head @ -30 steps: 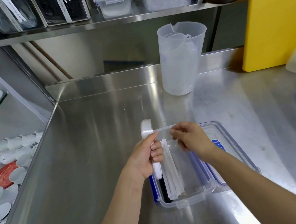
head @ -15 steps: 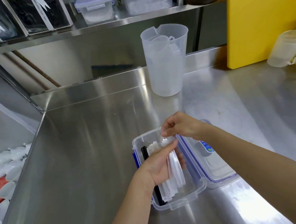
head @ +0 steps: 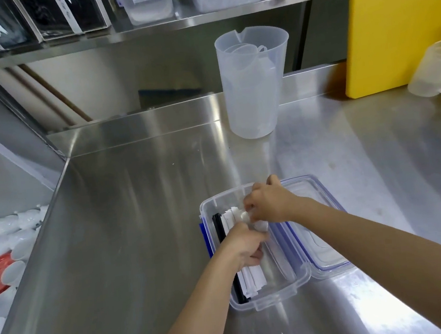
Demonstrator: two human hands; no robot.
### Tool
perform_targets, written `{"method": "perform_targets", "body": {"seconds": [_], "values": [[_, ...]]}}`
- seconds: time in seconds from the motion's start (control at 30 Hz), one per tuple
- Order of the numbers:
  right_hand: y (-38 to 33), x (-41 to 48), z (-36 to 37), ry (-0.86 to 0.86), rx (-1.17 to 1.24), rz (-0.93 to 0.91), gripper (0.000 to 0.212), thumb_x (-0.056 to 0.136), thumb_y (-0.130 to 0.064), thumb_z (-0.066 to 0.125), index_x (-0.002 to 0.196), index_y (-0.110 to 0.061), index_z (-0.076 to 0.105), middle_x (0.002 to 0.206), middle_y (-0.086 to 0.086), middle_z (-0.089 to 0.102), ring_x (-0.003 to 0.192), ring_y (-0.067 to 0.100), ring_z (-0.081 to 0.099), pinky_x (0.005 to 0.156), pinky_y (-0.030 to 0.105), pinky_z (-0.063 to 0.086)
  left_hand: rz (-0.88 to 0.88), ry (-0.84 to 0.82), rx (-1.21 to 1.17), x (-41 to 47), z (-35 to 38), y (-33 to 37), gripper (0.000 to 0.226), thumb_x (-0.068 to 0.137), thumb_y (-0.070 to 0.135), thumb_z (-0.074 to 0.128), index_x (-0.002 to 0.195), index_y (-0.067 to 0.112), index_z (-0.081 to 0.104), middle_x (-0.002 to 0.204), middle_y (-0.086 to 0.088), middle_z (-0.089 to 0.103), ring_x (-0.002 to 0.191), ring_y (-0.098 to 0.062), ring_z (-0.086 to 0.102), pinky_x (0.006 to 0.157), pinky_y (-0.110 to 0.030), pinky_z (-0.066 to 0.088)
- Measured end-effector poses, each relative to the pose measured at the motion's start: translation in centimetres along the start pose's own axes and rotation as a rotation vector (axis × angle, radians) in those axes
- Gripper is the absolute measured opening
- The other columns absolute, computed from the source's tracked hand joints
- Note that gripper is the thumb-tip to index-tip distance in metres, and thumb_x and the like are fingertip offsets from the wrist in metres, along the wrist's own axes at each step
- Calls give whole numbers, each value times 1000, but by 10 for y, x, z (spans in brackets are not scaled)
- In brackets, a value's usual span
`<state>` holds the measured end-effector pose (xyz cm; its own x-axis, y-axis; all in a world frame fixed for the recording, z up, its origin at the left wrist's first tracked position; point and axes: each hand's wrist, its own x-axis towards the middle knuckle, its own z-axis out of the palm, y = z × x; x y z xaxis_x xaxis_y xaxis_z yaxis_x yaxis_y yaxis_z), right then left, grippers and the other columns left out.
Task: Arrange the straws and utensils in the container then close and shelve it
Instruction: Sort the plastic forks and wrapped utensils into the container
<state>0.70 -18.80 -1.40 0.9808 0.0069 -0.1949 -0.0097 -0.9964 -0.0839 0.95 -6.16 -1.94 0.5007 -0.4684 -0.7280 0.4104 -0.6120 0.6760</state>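
Note:
A clear plastic container (head: 274, 298) with blue clips stands on the steel counter. Paper-wrapped white straws (head: 253, 281) and a black strip (head: 218, 228) lie along its left side. Its clear lid (head: 321, 246) lies flat just to the right. My left hand (head: 245, 244) is inside the container, fingers curled around the wrapped straws. My right hand (head: 268, 205) reaches over the far end and pinches a clear plastic-wrapped utensil pack (head: 259, 225) between the two hands. The pack's far part is hidden under my right hand.
A tall translucent jug (head: 252, 81) stands behind the container. A yellow board (head: 400, 20) leans at the back right beside a smaller jug (head: 435, 73). The shelf (head: 118, 36) above holds bins and a clip-lid box (head: 146, 3). White cups (head: 8, 230) sit lower left.
Both hands have dropped lower into the container. The clear utensil pack held up by my left hand now lies down among the straws. The camera has shifted left.

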Motion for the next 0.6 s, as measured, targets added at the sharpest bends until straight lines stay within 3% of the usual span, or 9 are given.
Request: {"method": "perform_targets", "body": {"seconds": [0.1,0.2,0.3,0.37,0.5,0.6], "values": [[8,-5,6,33,-42,-103,26,87,-23,54,110,-15,62,115,-2,66,115,18,48,80,31,18,-8,13,14,5,5,0,16,91,16,56,106,14,50,97,-9,59,86,-23,59,74,-34,55],[11,-10,11,204,109,-144,28,87,-19,55,114,-12,63,119,1,64,115,21,52,84,34,26,-47,32,-49,9,9,0,19,91,12,53,110,13,49,107,-13,59,91,-26,59,80,-40,57],[15,-15,14,467,277,-67,23,76,-11,63,98,-7,69,98,11,69,91,32,64,74,35,33,-93,67,-126,12,11,1,26,88,6,46,113,6,52,103,-18,61,85,-25,54,72,-39,55],[17,-19,15,554,368,25,19,74,-9,62,89,-3,70,87,14,69,77,35,65,68,36,40,-92,86,-86,15,11,1,25,88,4,43,111,5,54,101,-16,62,85,-23,55,67,-34,55],[20,-26,15,509,545,134,21,87,-9,59,105,-2,66,95,15,64,82,28,61,77,37,49,-77,114,36,15,12,1,13,93,9,42,105,11,47,89,-7,54,90,-24,58,72,-34,56],[20,-26,17,427,633,184,23,91,-13,53,112,-8,60,89,7,56,77,20,53,77,35,47,-70,120,55,14,14,1,26,93,8,42,118,5,48,108,-15,61,93,-28,64,70,-32,57]]}}
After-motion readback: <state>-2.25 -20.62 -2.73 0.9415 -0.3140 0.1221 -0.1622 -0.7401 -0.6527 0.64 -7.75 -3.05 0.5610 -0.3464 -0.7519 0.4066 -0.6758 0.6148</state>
